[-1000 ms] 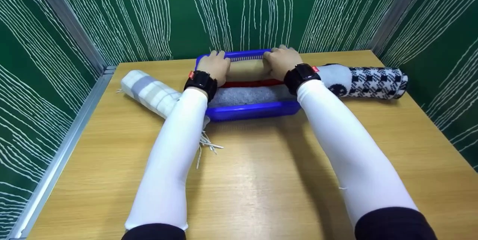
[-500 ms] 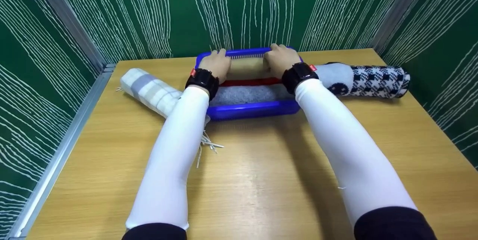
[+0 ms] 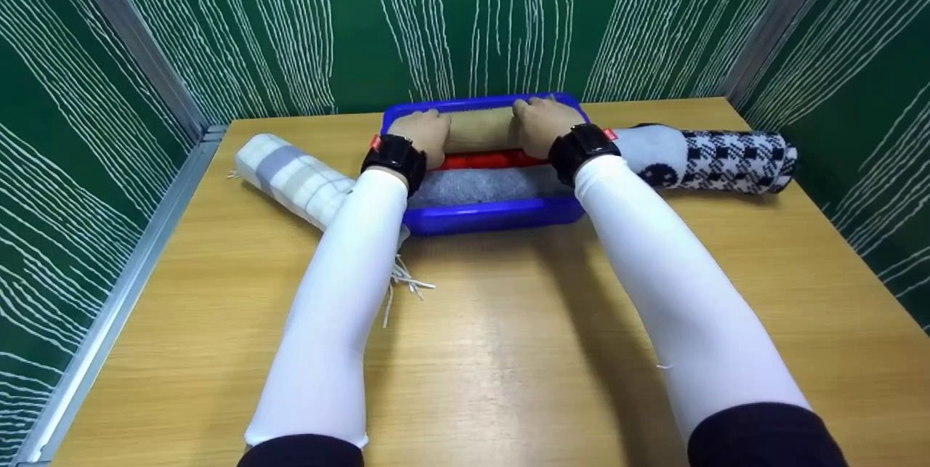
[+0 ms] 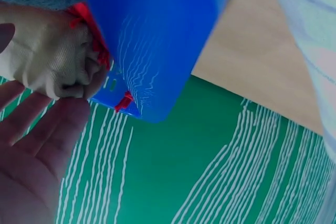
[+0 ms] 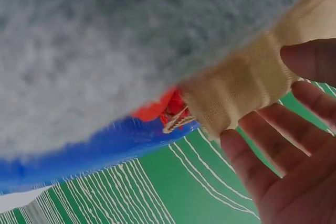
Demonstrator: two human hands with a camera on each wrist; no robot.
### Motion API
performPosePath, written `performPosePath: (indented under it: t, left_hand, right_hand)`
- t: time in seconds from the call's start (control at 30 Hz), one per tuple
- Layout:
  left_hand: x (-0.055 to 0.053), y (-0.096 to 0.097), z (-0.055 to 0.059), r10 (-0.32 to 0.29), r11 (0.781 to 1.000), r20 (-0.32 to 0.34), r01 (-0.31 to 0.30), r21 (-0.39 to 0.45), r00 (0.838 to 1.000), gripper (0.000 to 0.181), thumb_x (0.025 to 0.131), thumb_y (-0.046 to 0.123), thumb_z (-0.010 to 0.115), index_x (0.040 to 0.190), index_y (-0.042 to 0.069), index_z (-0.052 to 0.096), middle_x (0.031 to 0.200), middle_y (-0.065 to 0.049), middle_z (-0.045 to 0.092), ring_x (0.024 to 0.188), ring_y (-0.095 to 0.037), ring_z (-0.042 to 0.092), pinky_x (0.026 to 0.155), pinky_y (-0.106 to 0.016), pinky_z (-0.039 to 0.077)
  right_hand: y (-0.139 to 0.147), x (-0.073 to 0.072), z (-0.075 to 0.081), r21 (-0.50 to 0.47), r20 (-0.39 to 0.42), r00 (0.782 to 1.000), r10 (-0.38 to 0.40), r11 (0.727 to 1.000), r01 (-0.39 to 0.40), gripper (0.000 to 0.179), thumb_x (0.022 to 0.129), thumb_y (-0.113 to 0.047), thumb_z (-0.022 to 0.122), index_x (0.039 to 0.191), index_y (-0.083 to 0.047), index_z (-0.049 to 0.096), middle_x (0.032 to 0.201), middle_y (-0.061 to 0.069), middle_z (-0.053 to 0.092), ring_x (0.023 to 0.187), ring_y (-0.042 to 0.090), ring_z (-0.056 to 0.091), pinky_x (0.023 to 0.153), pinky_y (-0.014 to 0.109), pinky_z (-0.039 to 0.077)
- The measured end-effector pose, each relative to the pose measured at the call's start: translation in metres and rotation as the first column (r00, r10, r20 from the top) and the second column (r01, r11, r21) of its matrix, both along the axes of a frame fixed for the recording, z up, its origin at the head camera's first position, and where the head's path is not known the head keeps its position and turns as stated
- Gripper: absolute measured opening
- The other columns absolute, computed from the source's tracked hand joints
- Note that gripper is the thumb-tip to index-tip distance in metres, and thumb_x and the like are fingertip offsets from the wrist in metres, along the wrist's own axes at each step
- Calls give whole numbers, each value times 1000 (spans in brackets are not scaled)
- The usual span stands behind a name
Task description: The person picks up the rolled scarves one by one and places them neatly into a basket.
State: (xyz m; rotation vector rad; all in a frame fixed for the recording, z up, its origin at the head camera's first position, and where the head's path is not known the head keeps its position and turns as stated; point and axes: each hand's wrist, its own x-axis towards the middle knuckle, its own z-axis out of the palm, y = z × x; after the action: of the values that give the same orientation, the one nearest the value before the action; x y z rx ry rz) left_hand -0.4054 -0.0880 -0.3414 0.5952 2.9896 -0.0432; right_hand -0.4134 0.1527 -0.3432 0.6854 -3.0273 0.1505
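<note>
A rolled beige scarf (image 3: 481,128) lies across the back part of a blue plastic basket (image 3: 494,214). My left hand (image 3: 425,134) grips its left end, fingers behind the roll and thumb in front. At the other end, my right hand (image 3: 548,126) holds it the same way. In the left wrist view, the bunched end of the beige scarf (image 4: 47,51) shows beside my fingers. Twisted tan fringe (image 5: 176,120) hangs near the roll in the right wrist view. Red fabric (image 3: 479,160) shows in front of it, and a grey fuzzy roll (image 3: 476,186) fills the basket's near side.
Left of the basket, a white plaid rolled scarf (image 3: 290,173) with fringe lies slantwise, partly behind my left arm. A black-and-white patterned roll (image 3: 734,160) lies to the right. Green panels with white lines (image 3: 501,24) stand around the wooden table (image 3: 479,351).
The beige scarf has come up slightly in my hands and now covers the basket's slotted back wall. More red fabric shows below it. My fingers have drawn in from the back rim.
</note>
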Motion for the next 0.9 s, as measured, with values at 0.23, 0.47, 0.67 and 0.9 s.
performPosePath:
  t: [0.23,0.47,0.67,0.9]
  left_hand:
    - [20,-2,10,34,999,87,-35,6,996,46,101,16,57,146,3,61,158,-20,59,147,-39,55,121,-56,47]
    - [31,-5,18,18,999,91,-23,49,996,55,100,14,54,155,3,54,168,-18,47,158,-36,43,130,-52,38]
    - [14,-8,6,7,1000,76,-9,19,997,54,97,15,54,149,5,58,164,-19,53,154,-42,47,124,-60,43]
    - [25,-13,22,4,998,131,-11,56,991,64,95,15,59,159,10,53,166,-16,51,156,-38,45,128,-57,39]
  right_hand:
    - [0,0,3,118,195,979,-65,992,42,48,98,-9,55,145,-3,59,148,25,60,128,46,64,105,65,56]
    - [-2,10,15,155,248,966,-79,987,41,48,99,-9,54,147,-10,58,153,22,53,132,44,58,105,63,56]
    - [-1,25,30,137,248,967,-52,990,18,48,99,-5,52,146,-10,60,159,24,53,151,48,46,117,67,48]
    - [6,20,25,95,132,991,-4,995,-9,61,99,-6,52,160,-8,53,165,22,51,153,49,46,122,66,44]
